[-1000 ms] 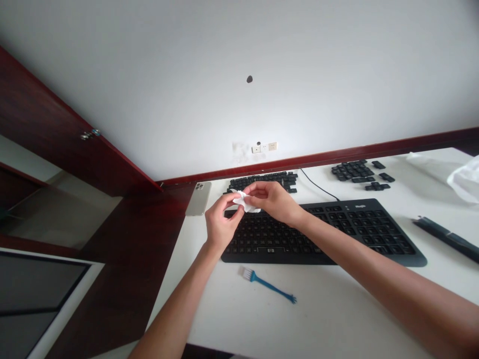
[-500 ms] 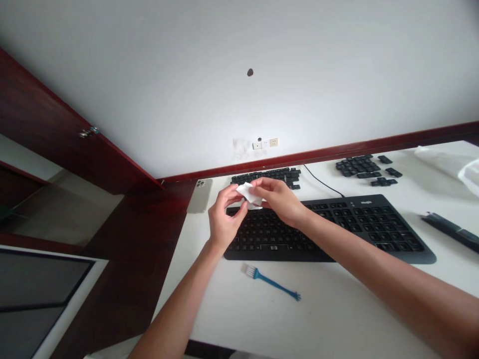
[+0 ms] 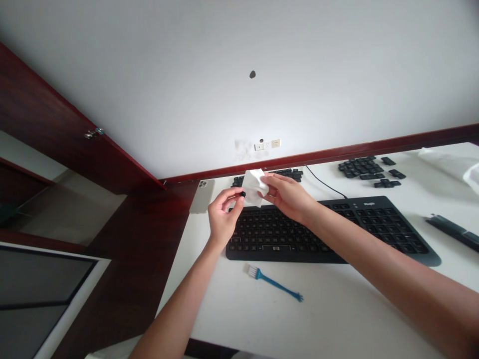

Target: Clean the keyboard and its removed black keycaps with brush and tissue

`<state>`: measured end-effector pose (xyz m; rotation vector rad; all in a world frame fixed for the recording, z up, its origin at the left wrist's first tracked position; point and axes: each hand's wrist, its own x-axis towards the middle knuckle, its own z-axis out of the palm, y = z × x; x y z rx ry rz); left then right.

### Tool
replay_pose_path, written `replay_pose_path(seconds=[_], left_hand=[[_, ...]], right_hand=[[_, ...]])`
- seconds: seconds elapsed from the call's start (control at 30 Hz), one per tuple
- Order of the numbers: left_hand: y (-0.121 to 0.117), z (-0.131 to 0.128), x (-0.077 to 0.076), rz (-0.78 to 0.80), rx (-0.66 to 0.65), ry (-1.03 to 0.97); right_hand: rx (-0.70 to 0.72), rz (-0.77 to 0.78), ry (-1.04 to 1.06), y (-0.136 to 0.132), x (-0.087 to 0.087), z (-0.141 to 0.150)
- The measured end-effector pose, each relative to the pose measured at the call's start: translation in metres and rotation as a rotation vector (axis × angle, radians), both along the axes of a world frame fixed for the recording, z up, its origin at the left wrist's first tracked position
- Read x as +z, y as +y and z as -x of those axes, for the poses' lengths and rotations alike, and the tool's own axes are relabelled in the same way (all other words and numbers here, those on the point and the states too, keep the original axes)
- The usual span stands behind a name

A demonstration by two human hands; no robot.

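My left hand point(image 3: 221, 215) pinches a small black keycap point(image 3: 243, 193) between thumb and fingers, above the left end of a black keyboard point(image 3: 366, 227). My right hand point(image 3: 290, 196) holds a white wipe point(image 3: 255, 187) pressed against that keycap. Both hands hover over the white desk point(image 3: 337, 309). Behind them lies a row of loose black keycaps point(image 3: 290, 173), partly hidden by the wipe and my right hand.
A blue cleaning brush point(image 3: 273, 283) lies in front of the keyboard. A phone point(image 3: 202, 196) lies face down at the desk's left edge. More loose keycaps point(image 3: 368, 168) sit at the back right, a dark flat tool point(image 3: 452, 232) and a plastic bag point(image 3: 472, 177) at the right.
The wipe has been unfolded and lifted a little, and the black keycap in my left hand now shows beside it. The view has shifted slightly.
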<state>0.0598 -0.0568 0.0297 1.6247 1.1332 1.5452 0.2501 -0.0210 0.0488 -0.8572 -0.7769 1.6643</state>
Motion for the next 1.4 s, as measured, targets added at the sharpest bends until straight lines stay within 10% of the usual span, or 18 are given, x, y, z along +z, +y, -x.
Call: replay_pose_path(seconds=[0.23, 0.67, 0.97, 1.4], left_hand=[[0.003, 0.002, 0.003, 0.024, 0.012, -0.061], [0.000, 0.005, 0.002, -0.228, 0.068, 0.333], [0.012, 0.007, -0.001, 0.174, -0.041, -0.247], [0.017, 0.011, -0.001, 0.536, -0.140, -0.572]], right_hand=[[0.170, 0.053, 0.049, -0.015, 0.000, 0.012], [0.095, -0.372, -0.323, -0.015, 0.002, 0.012], [-0.184, -0.074, -0.119, -0.002, -0.001, 0.004], [-0.127, -0.299, -0.290, -0.027, 0.005, 0.020]])
